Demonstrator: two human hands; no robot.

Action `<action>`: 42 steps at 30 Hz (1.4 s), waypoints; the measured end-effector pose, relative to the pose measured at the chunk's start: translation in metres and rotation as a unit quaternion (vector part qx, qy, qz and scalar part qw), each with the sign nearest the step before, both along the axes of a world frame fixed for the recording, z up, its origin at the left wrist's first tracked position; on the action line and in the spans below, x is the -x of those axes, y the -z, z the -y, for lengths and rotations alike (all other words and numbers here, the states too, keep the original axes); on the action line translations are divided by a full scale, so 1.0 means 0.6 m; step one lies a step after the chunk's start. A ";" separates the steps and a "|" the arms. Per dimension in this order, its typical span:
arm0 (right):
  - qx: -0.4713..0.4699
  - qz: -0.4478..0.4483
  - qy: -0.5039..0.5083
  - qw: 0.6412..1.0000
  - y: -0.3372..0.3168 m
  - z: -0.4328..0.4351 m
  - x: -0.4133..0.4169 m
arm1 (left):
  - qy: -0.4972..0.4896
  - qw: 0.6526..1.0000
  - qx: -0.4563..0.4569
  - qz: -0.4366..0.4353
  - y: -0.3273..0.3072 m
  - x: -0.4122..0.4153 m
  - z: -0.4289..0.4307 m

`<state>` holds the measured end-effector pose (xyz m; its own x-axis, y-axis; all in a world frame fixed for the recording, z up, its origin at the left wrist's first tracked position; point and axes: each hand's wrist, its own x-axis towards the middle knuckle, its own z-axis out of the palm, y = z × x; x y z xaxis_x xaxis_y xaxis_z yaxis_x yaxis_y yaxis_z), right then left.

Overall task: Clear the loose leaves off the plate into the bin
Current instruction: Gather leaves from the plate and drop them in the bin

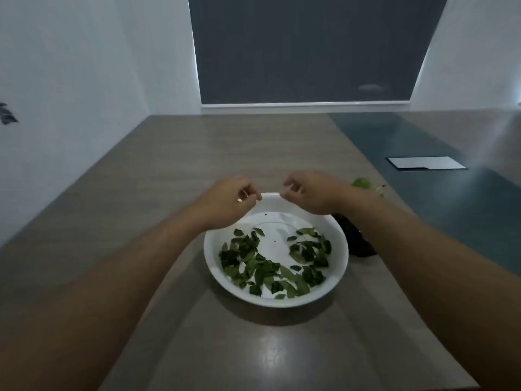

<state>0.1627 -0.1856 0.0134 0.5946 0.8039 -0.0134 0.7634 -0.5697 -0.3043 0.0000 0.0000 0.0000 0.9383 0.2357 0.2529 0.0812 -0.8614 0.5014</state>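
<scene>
A white round plate (214, 266) sits on the wooden table in front of me. Several loose green leaves (253, 266) lie in two clusters across its near half, and more leaves (310, 249) lie on the right side. My left hand (228, 201) and my right hand (307, 193) hover side by side over the plate's far rim. Their fingers are curled and the fingertips are pinched close together, almost meeting. I see nothing held in either hand.
A dark rounded object (358, 241) lies right of the plate, partly under my right forearm. A green leafy sprig (362, 183) rests behind it. A white flat sheet (425, 162) lies on the dark counter strip at right. White walls stand at left and a window blind behind.
</scene>
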 end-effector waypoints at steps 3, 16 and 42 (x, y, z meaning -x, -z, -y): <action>0.045 0.025 -0.017 0.999 0.002 0.034 0.047 | 0.024 0.996 -0.050 -0.071 0.016 0.040 0.028; 0.134 -0.011 -0.003 0.991 0.035 0.063 0.064 | 0.029 0.966 -0.116 -0.231 0.058 -0.033 0.054; 0.231 0.043 -0.049 0.971 -0.031 0.086 0.115 | 0.041 0.974 -0.123 -0.186 -0.003 0.084 0.028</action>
